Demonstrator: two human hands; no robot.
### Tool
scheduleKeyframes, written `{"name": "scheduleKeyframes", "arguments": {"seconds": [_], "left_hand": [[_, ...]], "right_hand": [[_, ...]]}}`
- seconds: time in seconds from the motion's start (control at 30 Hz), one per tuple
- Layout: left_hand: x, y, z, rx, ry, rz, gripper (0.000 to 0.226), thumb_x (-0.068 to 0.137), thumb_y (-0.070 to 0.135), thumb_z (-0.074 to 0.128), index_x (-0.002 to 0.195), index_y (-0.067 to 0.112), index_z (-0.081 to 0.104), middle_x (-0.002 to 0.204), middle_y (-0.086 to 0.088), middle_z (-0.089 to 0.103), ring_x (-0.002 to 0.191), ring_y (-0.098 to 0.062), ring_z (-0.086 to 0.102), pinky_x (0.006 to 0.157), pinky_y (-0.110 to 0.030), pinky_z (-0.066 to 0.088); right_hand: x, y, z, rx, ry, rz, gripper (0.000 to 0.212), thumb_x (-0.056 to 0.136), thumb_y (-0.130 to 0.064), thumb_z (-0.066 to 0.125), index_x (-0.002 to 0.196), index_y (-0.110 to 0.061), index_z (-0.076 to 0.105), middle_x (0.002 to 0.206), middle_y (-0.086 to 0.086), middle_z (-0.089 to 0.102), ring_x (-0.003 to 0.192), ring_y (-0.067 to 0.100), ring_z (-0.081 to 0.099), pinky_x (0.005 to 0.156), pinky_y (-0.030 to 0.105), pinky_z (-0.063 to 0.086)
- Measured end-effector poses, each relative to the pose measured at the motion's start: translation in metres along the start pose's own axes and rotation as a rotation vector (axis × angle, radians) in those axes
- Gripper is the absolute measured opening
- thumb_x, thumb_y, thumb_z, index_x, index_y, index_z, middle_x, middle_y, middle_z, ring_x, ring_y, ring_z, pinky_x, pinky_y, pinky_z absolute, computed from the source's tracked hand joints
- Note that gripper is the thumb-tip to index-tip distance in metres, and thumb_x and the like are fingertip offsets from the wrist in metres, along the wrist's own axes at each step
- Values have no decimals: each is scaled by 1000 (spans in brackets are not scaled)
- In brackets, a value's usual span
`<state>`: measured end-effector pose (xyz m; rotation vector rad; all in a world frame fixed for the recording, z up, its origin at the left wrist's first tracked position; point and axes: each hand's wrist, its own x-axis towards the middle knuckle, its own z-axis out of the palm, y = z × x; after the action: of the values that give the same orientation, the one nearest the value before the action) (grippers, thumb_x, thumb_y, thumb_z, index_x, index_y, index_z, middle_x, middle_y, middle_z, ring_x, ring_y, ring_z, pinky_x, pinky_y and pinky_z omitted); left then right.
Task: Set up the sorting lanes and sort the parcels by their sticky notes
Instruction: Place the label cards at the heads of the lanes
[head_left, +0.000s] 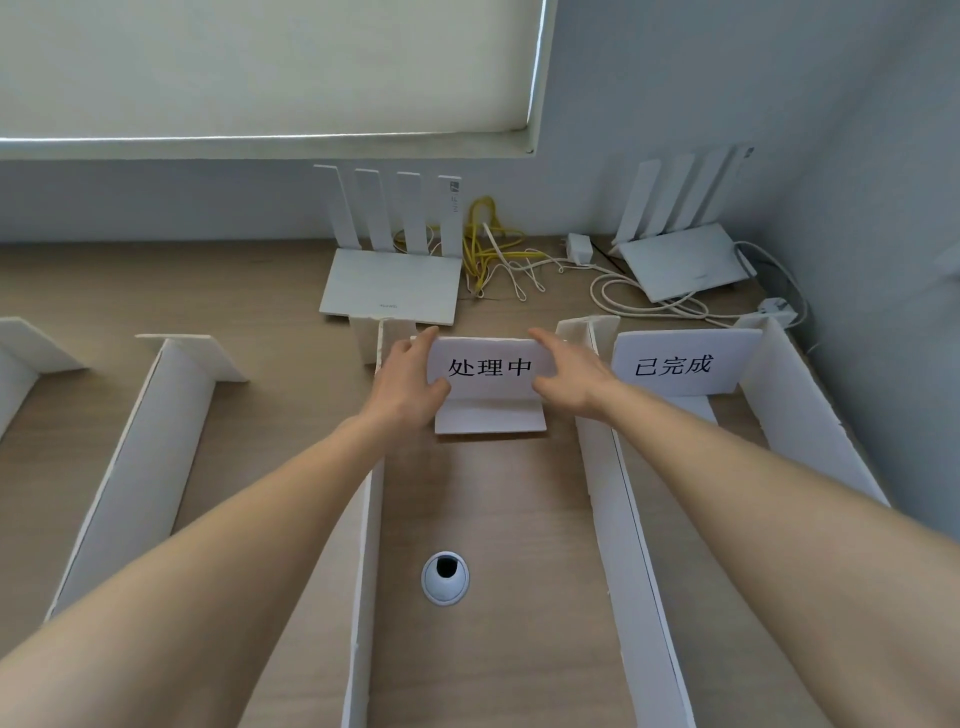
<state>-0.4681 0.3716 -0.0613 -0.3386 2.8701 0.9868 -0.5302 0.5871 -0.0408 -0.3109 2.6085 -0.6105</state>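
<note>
Head cam: L hand (410, 382) & R hand (571, 376), fingers pinching 处理中 sign (488, 366) edges, mid lane.

Wooden desk (270, 291) spanning the frame below the grey wall. Standing on it: white foam dividers (140, 467) running lengthwise, forming lanes from left to right edge. At mid-frame, a sign card 处理中 (488, 382); right of it, a sign card 已完成 (675, 364). Along the top: two white routers (389, 283), tangled yellow and white cables (498, 260), a white adapter (579, 248). Lower centre, a cable grommet (445, 578).
</note>
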Motion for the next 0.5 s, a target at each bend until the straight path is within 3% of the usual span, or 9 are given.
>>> {"name": "scheduleKeyframes", "arguments": {"seconds": [0.37,0.5], "left_hand": [[13,-6,17,7,36,-12,76,92,18,61,156,25,19,147,-12,39,130,-30,44,103,-41,42],[10,-4,15,2,22,-27,79,92,18,61,156,25,17,146,-12,40,130,-30,44,103,-41,42]], "right_hand": [[25,6,13,-25,57,28,74,96,-21,56,160,-32,19,147,18,43,123,37,53,86,34,44],[22,3,12,-18,37,40,78,95,-19,56,160,-35,15,142,17,46,101,32,57,74,33,42]]}}
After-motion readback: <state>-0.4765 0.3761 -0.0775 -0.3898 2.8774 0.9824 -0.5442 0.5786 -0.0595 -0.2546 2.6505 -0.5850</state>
